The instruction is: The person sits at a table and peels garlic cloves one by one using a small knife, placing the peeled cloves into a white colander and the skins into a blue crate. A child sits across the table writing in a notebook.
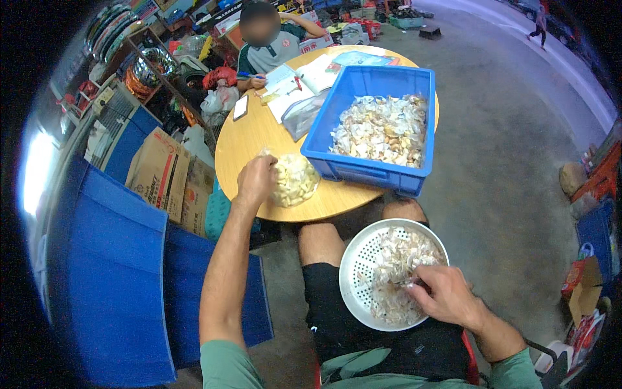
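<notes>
Thighs (322, 244) prop the perforated pan (352, 279), keeping garlic skins (393, 308) beneath the right grip (447, 295), its hold unclear; the left grip (257, 178) meets the bag of peeled cloves (296, 185) on the surface (241, 146), closure hidden.

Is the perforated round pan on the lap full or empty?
Partly filled: pale papery skins cover the middle and right of the perforated round pan, leaving its left side mostly bare.

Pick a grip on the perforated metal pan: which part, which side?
Probably the left rim of the pan, coming from the person's left. That rim is raised, with bare perforated floor beside it, while pale peelings heap toward the right and the right hand is over that side. It's open-topped, so keep it level.
</notes>
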